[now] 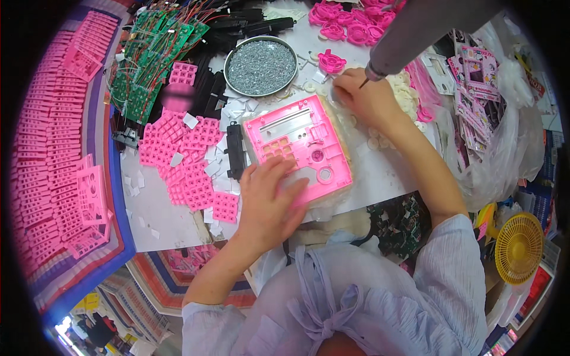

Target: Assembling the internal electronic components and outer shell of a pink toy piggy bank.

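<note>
A pink plastic casing (331,139) lies at a slant in front of me, with a clear strip window, a small pink keypad (276,148) and a round speaker opening in it. My left hand (265,202) rests on its near left part, fingers apart and touching the casing. Beyond the far right corner, my right hand (369,98) is down among small parts, its fingers bent together; whatever may be between them is hidden. Close to it lie a pink round part (331,62) and many cream-white round pieces (405,95). A grey power screwdriver (415,38) hangs above this hand.
A round tray of small screws (262,66) stands behind the casing. Left of it are pink keypads (178,148), green circuit boards (155,56) and black parts (236,151). Stacked pink casings (53,148) fill the far left. Plastic bags (504,142) and a yellow fan (519,248) are right.
</note>
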### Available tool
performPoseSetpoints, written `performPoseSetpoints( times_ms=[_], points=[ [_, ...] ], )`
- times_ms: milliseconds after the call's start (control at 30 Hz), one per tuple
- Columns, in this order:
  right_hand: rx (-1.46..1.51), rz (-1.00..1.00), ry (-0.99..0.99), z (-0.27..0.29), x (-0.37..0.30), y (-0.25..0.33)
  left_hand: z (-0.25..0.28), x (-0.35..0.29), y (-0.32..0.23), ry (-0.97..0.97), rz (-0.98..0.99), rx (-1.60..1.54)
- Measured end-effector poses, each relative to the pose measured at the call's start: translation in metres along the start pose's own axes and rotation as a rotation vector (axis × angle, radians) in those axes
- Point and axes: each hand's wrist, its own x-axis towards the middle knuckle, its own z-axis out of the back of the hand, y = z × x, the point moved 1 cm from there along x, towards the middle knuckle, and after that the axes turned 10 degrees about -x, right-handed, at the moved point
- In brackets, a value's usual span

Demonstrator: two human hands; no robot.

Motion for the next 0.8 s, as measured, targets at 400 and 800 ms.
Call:
performPoseSetpoints(
  times_ms=[400, 800],
  points=[
    [0.916, 0.361, -0.083, 0.059, -0.078, 0.088, 0.001, 0.027, -0.002, 0.325, 0.833, -1.413],
    [0.376, 0.056, -0.08, 0.062, -0.063, 0.094, -0.013, 0.018, -0.008, -0.114, 0.151, -0.169]
  ],
)
